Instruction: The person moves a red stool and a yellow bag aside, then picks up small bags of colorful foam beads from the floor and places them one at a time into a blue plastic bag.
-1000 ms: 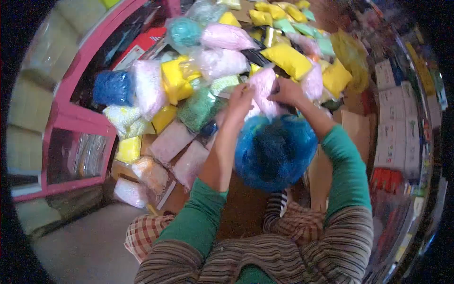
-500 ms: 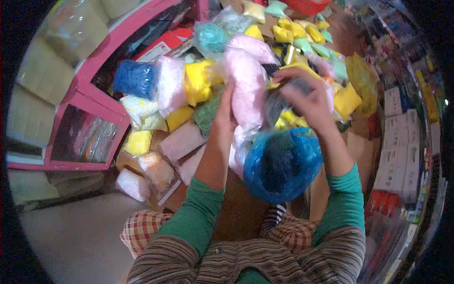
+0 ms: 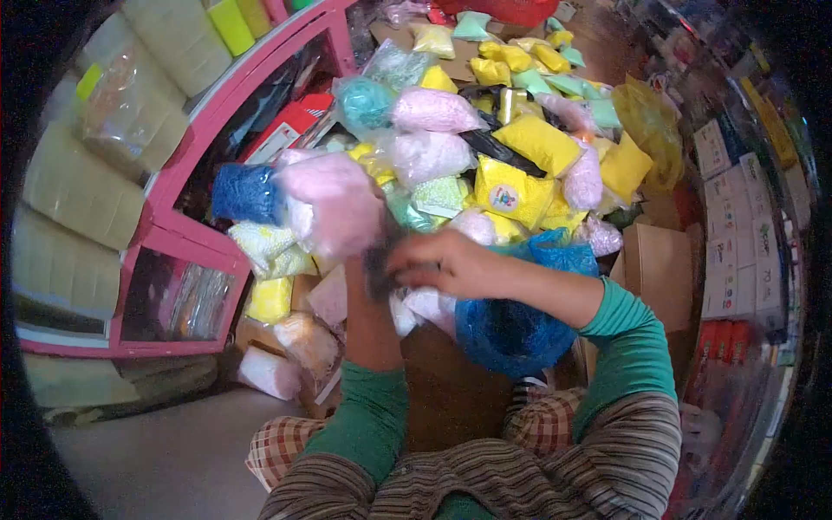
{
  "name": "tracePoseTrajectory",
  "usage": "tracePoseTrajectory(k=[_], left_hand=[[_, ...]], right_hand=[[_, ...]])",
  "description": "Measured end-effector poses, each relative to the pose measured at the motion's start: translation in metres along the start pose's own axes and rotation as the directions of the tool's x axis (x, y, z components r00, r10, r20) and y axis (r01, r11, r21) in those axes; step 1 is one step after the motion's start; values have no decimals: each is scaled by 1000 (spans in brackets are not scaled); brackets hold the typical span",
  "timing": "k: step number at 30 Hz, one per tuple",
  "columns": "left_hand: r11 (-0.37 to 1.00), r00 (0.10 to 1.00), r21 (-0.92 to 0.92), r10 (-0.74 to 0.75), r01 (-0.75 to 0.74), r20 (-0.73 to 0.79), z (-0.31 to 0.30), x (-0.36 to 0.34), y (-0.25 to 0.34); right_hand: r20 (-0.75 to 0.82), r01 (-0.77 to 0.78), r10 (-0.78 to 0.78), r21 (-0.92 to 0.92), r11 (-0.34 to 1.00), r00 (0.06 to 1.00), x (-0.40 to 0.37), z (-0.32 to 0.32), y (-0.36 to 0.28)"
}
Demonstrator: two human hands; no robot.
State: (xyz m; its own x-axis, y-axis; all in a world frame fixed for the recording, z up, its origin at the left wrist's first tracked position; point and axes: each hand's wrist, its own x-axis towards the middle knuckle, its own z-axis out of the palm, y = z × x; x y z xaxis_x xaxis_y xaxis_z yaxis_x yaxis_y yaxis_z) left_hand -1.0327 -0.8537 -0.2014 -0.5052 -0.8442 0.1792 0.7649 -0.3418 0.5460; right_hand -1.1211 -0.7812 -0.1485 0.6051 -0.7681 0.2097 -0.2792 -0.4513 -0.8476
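Note:
A pink packet (image 3: pixel 334 199), blurred by motion, is raised on the left by my left hand (image 3: pixel 357 260), whose fingers are mostly hidden behind it. My right hand (image 3: pixel 433 262) reaches across to my left wrist, with a dark, blurred object (image 3: pixel 379 269) at its curled fingertips. Below my right forearm stands an open blue plastic bag (image 3: pixel 520 334). Behind the hands lies a pile of filled packets, among them a pink one (image 3: pixel 429 156) and a yellow one with a round label (image 3: pixel 513 191).
A pink-framed cabinet (image 3: pixel 186 230) stands at the left. A dark blue packet (image 3: pixel 247 192) lies beside it. At the right are a cardboard box (image 3: pixel 663 269) and stacked white boxes (image 3: pixel 728 234). A yellow plastic bag (image 3: pixel 648 130) lies at the pile's far right.
My left hand has moved left with the pink packet, away from the middle of the pile. My right hand has come left and down to my left wrist.

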Motion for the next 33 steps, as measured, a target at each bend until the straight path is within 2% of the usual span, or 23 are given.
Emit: tracePoseTrajectory(k=[1, 3, 4, 5, 6, 7, 8, 10, 12, 14, 15, 16, 17, 18, 19, 22, 24, 27, 28, 30, 31, 32, 33], left_hand=[[1000, 1000, 22, 13, -13, 8, 0, 0, 0], [996, 998, 66, 56, -57, 21, 1, -2, -1], [992, 996, 86, 90, -91, 18, 2, -3, -2], [986, 992, 108, 128, -127, 4, 2, -5, -2], [978, 987, 133, 162, -158, -15, 2, -7, -3], [969, 980, 160, 196, -190, -26, 3, -9, -3], [958, 973, 188, 228, -218, -34, 3, -10, -3], [936, 960, 236, 279, -263, -37, 3, -12, -4], [917, 950, 270, 312, -293, -29, 3, -12, -5], [977, 994, -197, 95, -81, 60, -19, -15, -6], [994, 988, 112, 30, -14, -149, -21, -17, -4], [994, 989, 111, 28, -11, -148, -24, -11, 0], [975, 993, -194, -116, 110, -18, -26, 0, 5], [850, 965, -458, -218, 260, 144, -23, 4, 8], [883, 979, -444, -77, 155, 189, -12, -5, 12], [904, 979, -392, -110, 170, 171, -20, 0, -4], [919, 978, -347, -139, 186, 154, -29, 6, -21], [933, 976, -291, -181, 210, 125, -34, 7, -44], [931, 974, -293, -190, 219, 124, -18, 3, -41], [980, 976, -30, -198, 196, -94, 9, -6, -33], [964, 992, -249, -64, 90, 110, -7, -11, -43], [964, 992, -251, -65, 90, 103, -16, -11, -50], [932, 989, -331, -147, 146, 23, -15, -7, -50]], right_hand=[[-10, 1, -1, -3, 1000, 1000, -6, 1, 2], [-163, 26, -23, 15, 1000, 986, -17, -4, 8], [-327, -88, 113, 90, 992, 938, -16, -18, 9], [-515, -85, 111, 74, 994, 850, -15, -35, 7], [-577, -141, 245, 221, 965, 779, -15, -53, -4], [-637, -56, 194, 230, 972, 746, -14, -64, -6], [-643, -14, 186, 263, 965, 743, -18, -68, -13], [-589, 57, -173, -210, 976, 789, -20, -65, -12], [-304, 70, -217, -428, 901, 928, -15, -43, -8], [-204, -33, -169, -726, 687, 964, -9, -22, -14], [-181, -47, -145, -766, 641, 973, -8, -22, -11], [-184, -50, -143, -766, 640, 973, -8, -24, -7], [-236, -75, -170, -765, 640, 957, -8, -27, -2], [-293, -103, -194, -757, 645, 936, -9, -29, 2], [-308, -94, -221, -752, 652, 925, -10, -31, 7], [-236, -24, -223, -736, 677, 946, -11, -28, 9], [-228, -44, -197, -753, 657, 953, -11, -33, 7], [-429, -172, -293, -766, 620, 854, -3, -65, 22], [-435, -181, -285, -762, 622, 854, -3, -73, 28], [-574, -217, -134, -501, 838, 808, -3, -86, 40], [-564, -226, -31, -379, 897, 825, -3, -91, 45], [-562, -227, -26, -375, 899, 827, -6, -86, 50], [-559, -221, -51, -407, 886, 827, -6, -80, 49]])
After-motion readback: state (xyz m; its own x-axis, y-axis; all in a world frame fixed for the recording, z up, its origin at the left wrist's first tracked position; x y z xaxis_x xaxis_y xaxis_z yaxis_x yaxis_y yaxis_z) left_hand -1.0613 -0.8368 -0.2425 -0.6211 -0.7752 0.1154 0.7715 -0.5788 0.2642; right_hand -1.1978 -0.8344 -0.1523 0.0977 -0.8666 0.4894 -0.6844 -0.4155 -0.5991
